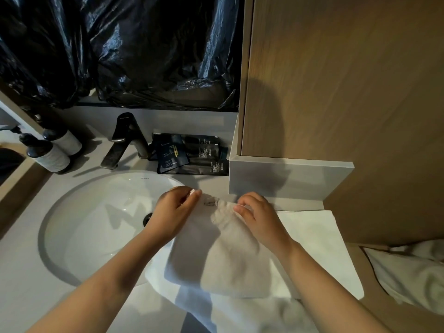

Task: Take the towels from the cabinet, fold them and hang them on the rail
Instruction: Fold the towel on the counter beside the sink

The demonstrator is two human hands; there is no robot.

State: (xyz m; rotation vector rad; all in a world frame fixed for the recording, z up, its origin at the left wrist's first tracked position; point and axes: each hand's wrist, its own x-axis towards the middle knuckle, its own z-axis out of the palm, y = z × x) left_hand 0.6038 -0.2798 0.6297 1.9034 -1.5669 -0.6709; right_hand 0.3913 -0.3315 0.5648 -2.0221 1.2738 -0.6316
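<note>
Beside sink [72, 212], left hand [176, 207] and right hand [257, 217] pinch folded towel [221, 255] near faucet [125, 140].

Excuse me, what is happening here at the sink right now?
A person is folding a small white towel on the counter beside the sink. The left hand and right hand each pinch the towel's far edge. It lies on another white towel spread flat beneath. More white cloth sits lower on the right. No rail is in view, so nothing is hung yet as far as can be seen.
</note>
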